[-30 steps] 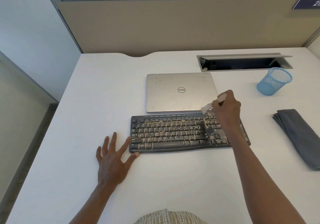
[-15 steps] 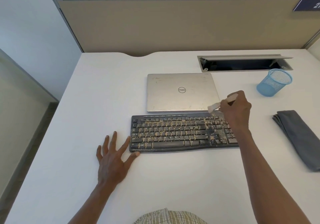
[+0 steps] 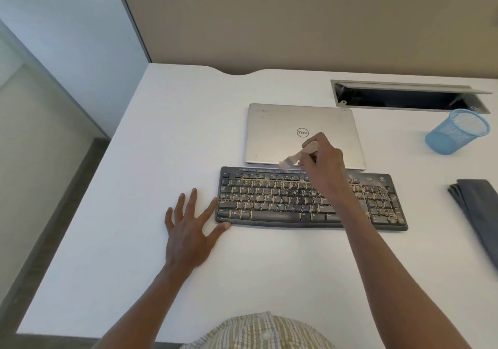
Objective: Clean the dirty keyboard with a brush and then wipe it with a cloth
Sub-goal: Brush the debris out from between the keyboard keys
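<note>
- My right hand [image 3: 322, 160] grips a small brush [image 3: 297, 156], bristles at the dusty black keyboard's [image 3: 310, 200] top row.
- My left hand [image 3: 188, 227] flat, fingers spread, touching keyboard's left end.
- Folded grey cloth [image 3: 479, 208] right of keyboard; closed Dell laptop [image 3: 283, 130] just behind it.

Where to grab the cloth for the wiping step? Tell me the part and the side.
Grip the cloth at its near-left folded edge, coming from above and the left. It lies flat, folded into a long strip, with bare desk beside that edge; its right part runs out of view.
</note>
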